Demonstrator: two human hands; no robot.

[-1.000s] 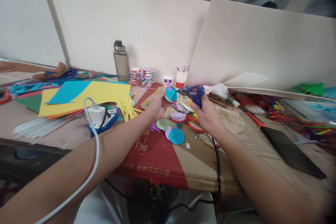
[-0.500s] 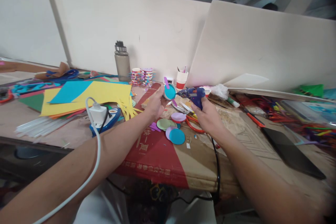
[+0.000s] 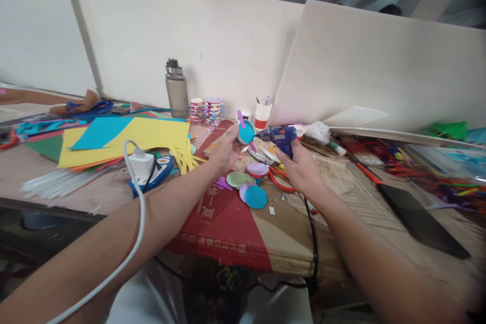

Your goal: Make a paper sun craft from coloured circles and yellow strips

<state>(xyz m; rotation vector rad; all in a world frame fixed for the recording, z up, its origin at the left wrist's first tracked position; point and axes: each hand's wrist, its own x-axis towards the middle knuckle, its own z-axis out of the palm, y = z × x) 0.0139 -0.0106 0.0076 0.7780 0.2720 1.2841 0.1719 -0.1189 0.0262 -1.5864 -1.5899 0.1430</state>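
Note:
My left hand is closed round a small paper cup, its round end facing me with a blue paper disc on it. Purple strips stick out above and below the disc. In my right hand is a blue hot glue gun, fingers wrapped round its handle. Its nozzle points left, at the right edge of the blue disc; whether it touches I cannot tell. Below the hands lie loose paper discs: a blue one, a green one and a purple one.
Orange-handled scissors lie below the glue gun. A grey bottle, decorated cup stacks and a red-and-white cup with pens stand behind. Yellow paper and a power strip are left; a black tablet-like slab is right.
The cup in my left hand has shifted very slightly to the right. The glue gun stays almost still beside it.

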